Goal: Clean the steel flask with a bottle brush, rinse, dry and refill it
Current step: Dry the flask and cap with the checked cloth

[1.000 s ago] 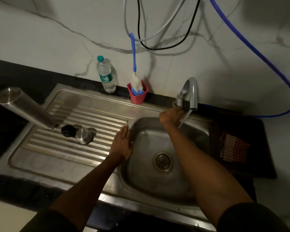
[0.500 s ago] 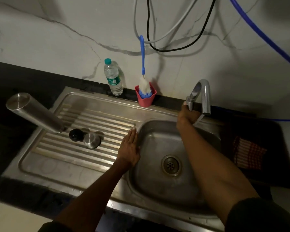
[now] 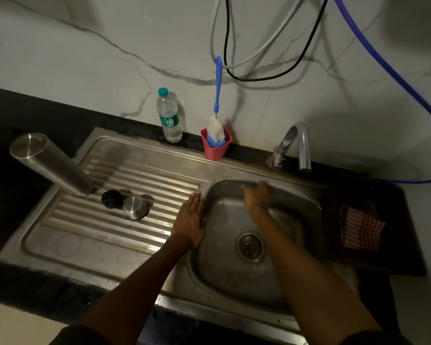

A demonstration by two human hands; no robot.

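The steel flask (image 3: 52, 164) stands upside down on the ribbed drainboard (image 3: 90, 235) at the left. Beside it lie its black stopper (image 3: 111, 199) and steel cap (image 3: 135, 208). The bottle brush (image 3: 217, 108), blue-handled with white bristles, stands in a pink cup (image 3: 216, 145) against the wall. My left hand (image 3: 190, 221) rests flat on the edge between drainboard and basin, fingers straight. My right hand (image 3: 257, 197) hovers blurred over the back of the sink basin (image 3: 234, 277), below the tap (image 3: 297, 145), holding nothing. No water runs from the tap.
A clear plastic water bottle (image 3: 169, 115) with a teal cap stands by the wall. A red checked cloth (image 3: 361, 231) lies on the dark counter right of the basin. Cables and a blue hose (image 3: 383, 61) hang along the marble wall.
My right hand left the tap handle and dropped into the basin. The water stream seen earlier has stopped. My left hand stayed on the sink edge.
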